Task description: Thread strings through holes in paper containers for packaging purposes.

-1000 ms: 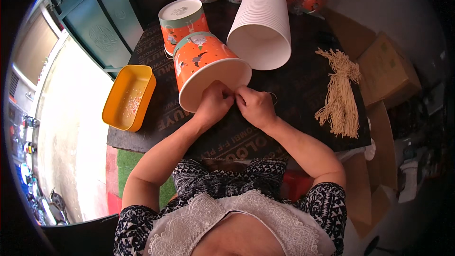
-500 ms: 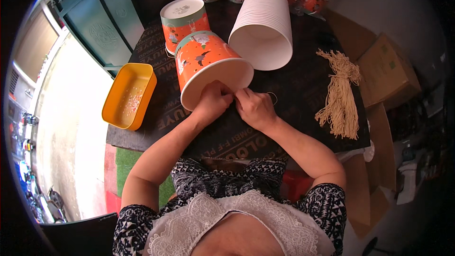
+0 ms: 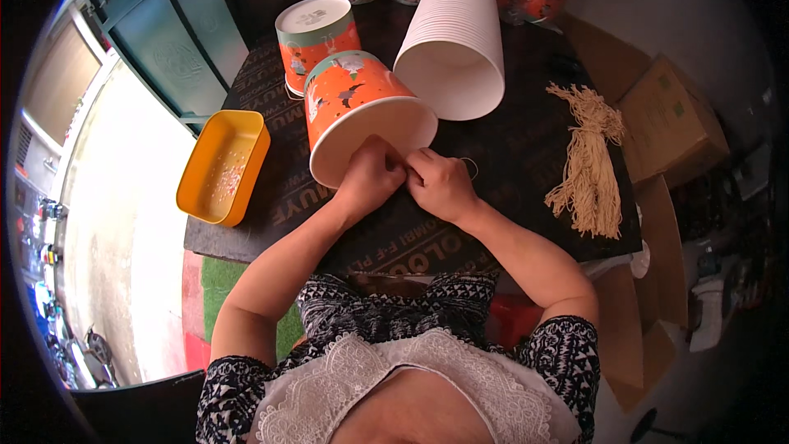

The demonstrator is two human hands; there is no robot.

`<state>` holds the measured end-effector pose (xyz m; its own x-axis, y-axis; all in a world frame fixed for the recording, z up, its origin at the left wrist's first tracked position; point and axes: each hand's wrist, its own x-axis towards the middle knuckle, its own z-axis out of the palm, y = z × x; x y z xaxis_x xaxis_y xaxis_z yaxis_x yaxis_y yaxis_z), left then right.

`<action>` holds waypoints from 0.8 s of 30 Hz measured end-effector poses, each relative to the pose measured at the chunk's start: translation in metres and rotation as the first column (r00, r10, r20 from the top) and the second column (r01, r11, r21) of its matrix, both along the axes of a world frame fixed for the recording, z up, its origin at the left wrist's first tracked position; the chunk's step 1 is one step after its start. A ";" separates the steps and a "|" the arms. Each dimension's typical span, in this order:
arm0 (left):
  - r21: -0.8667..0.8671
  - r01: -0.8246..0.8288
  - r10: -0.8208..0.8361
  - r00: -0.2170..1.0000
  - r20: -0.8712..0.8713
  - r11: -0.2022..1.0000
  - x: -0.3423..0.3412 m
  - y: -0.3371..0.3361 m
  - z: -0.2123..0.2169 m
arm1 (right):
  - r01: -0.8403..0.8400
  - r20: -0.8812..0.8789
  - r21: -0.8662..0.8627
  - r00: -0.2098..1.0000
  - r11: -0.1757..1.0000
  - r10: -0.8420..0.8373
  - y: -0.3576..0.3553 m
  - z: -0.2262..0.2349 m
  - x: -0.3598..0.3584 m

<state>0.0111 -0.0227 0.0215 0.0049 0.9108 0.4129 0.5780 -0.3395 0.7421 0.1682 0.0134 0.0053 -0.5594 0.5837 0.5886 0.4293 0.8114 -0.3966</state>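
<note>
Orange printed paper bucket (image 3: pixel 362 111) lying mid-worktop: light, crushable; left hand (image 3: pixel 370 177) and right hand (image 3: pixel 440 183) pinch closed at its stiffer rim.

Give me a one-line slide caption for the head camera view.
Both hands, left hand and right hand, meet at the rim of a tipped orange paper bucket on a dark table, beside tan strings.

Small packing workshop; stacked paper buckets (image 3: pixel 450 49), cardboard boxes (image 3: pixel 670 119), string bundle (image 3: pixel 588 164), dark worktable (image 3: pixel 526 156)

Dark table (image 3: pixel 526 222), teal door (image 3: pixel 177 33), sunlit pale floor (image 3: pixel 115 222), cardboard boxes (image 3: pixel 670 119)
</note>
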 end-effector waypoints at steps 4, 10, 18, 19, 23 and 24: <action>0.031 -0.016 0.017 0.999 -0.037 0.999 -0.003 0.004 -0.008 | -0.050 -0.145 -0.168 0.989 0.985 0.025 0.005 -0.002 0.000; 0.041 -0.045 0.046 0.999 -0.009 0.998 -0.005 0.003 -0.008 | -0.046 -0.143 -0.405 0.990 0.913 -0.014 0.009 0.001 0.002; -0.183 0.020 -0.004 0.996 0.088 0.983 -0.014 0.005 -0.015 | -0.072 -0.155 -0.557 0.988 0.828 -0.018 0.013 0.000 0.002; -0.183 0.022 -0.005 0.996 0.090 0.983 -0.014 0.004 -0.015 | -0.072 -0.161 -0.553 0.987 0.830 -0.022 0.013 -0.001 0.002; -0.073 0.046 -0.042 0.998 0.054 0.996 -0.009 0.000 -0.008 | -0.047 -0.145 -0.575 0.988 0.817 -0.045 0.012 0.004 0.003; -0.069 0.056 -0.052 0.997 0.055 0.996 -0.007 0.000 -0.006 | -0.048 -0.148 -0.576 0.988 0.816 -0.047 0.013 0.003 0.004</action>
